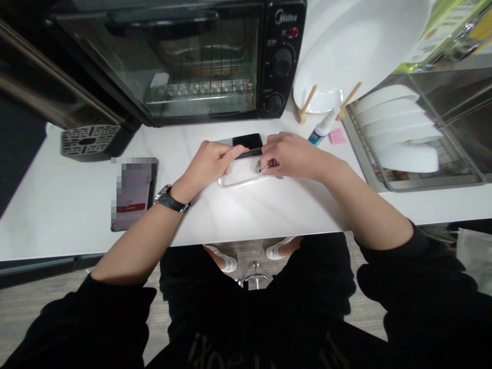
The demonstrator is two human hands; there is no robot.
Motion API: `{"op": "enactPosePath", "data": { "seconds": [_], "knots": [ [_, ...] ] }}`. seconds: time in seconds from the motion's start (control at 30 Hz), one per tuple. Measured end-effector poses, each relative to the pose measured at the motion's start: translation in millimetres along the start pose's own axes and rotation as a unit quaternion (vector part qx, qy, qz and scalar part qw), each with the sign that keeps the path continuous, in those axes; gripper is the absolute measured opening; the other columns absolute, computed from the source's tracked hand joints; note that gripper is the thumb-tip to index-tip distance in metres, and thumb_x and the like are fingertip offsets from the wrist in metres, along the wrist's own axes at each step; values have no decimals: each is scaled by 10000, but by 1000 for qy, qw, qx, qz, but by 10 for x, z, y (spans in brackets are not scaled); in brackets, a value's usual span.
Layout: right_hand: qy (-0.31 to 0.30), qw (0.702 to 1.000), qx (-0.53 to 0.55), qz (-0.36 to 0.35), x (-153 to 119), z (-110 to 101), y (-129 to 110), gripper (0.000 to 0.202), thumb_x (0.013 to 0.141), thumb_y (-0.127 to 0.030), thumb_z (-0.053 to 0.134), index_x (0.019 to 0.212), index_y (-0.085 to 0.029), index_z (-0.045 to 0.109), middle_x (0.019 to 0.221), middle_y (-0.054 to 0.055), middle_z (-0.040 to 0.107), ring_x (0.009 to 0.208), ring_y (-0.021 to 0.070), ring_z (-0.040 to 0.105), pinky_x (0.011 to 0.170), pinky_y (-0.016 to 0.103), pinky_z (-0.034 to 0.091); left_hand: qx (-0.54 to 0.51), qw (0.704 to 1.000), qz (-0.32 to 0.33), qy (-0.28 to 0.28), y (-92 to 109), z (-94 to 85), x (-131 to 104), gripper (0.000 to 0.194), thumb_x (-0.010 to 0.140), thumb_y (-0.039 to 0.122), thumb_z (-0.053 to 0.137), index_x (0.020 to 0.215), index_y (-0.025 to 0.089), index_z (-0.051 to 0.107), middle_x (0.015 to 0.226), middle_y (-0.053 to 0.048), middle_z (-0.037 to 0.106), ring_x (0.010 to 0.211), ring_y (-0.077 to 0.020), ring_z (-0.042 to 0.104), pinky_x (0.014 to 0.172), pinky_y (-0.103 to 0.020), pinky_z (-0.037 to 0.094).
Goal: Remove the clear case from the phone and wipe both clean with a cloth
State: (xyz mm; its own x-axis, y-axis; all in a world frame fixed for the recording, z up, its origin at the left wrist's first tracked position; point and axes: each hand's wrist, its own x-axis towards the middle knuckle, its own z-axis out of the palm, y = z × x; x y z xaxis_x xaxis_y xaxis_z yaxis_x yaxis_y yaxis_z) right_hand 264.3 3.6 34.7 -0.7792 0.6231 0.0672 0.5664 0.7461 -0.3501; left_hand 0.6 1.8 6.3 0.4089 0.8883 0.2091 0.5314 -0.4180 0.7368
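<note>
A clear phone case (242, 171) is tilted just above or on the white counter, its far edge looking dark. My left hand (213, 163) grips its left side, thumb along the far edge. My right hand (286, 156) is closed, pinching a small crumpled greyish cloth or wipe (262, 167) against the right part of the case. Whether the right fingers also hold the case is hidden. Directly behind lies a dark phone (248, 140), partly covered by the hands. A white spray bottle (325, 125) with a blue label stands beyond my right hand.
A black toaster oven (277, 61) stands at the back. On the left lie a tablet-like device (134, 195) and a slotted drip tray (90, 141). To the right are a pink sticky note (337, 136), a large white plate (357, 46) on a wooden stand, and a rack with white bowls (395, 118).
</note>
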Motion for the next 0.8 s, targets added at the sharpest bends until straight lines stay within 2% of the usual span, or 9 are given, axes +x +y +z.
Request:
{"op": "enactPosePath", "data": {
  "seconds": [0.07, 0.2, 0.3, 0.43, 0.57, 0.67, 0.8],
  "knots": [
    [13, 1000, -20, 5, 1, 9, 8, 105, 928, -160, 768, 885, -220, 842, 809, 30, 728, 887, 196, 538, 861, 364, 359, 6, 1000, 0, 1, -11, -9, 5, 889, 1003, 895, 469, 431, 219, 547, 427, -33, 579, 463, -117, 555, 496, -249, 369],
    [73, 993, -83, 39, 6, 32, 61, 130, 922, -137, 687, 876, -193, 796, 868, 67, 747, 906, 221, 565, 852, 390, 377, 17, 1000, 2, -17, -18, -24, 2, 847, 1048, 807, 493, 464, 202, 593, 465, -32, 639, 434, -90, 504, 471, -245, 322],
    [97, 988, -107, 51, 13, 58, 90, 171, 920, -132, 619, 879, -196, 772, 900, 81, 759, 907, 230, 572, 835, 403, 382, 13, 1000, -1, -19, -6, -9, -8, 848, 1040, 824, 487, 472, 203, 589, 471, -32, 654, 424, -89, 486, 462, -242, 318],
    [129, 983, -110, 70, 39, 135, 67, 188, 949, -152, 582, 900, -183, 760, 918, 107, 771, 925, 246, 595, 807, 411, 375, 15, 1000, 1, 0, 6, 13, -17, 877, 1023, 870, 456, 457, 209, 569, 489, -44, 668, 456, -110, 542, 482, -257, 328],
    [148, 981, -87, 88, 78, 243, 28, 160, 987, -198, 612, 970, -165, 767, 968, 122, 790, 972, 264, 637, 784, 393, 364, 31, 999, 12, 16, 24, 18, -19, 871, 1053, 838, 425, 453, 217, 540, 475, -37, 641, 492, -124, 572, 516, -266, 338],
    [168, 982, -59, 69, 110, 341, 9, 179, 1032, -278, 627, 989, -169, 762, 962, 111, 780, 970, 254, 642, 790, 376, 378, 36, 999, 18, 6, 50, 38, -26, 855, 1080, 790, 408, 458, 216, 530, 455, -22, 614, 454, -111, 528, 526, -282, 342],
    [195, 981, -25, 2, 175, 505, -54, 338, 1116, -422, 559, 993, -182, 762, 969, 88, 776, 939, 225, 618, 816, 360, 410, 34, 999, 28, 3, 77, 101, -30, 857, 1097, 779, 346, 475, 219, 531, 422, -12, 566, 440, -114, 507, 530, -305, 343]
  ]
}}
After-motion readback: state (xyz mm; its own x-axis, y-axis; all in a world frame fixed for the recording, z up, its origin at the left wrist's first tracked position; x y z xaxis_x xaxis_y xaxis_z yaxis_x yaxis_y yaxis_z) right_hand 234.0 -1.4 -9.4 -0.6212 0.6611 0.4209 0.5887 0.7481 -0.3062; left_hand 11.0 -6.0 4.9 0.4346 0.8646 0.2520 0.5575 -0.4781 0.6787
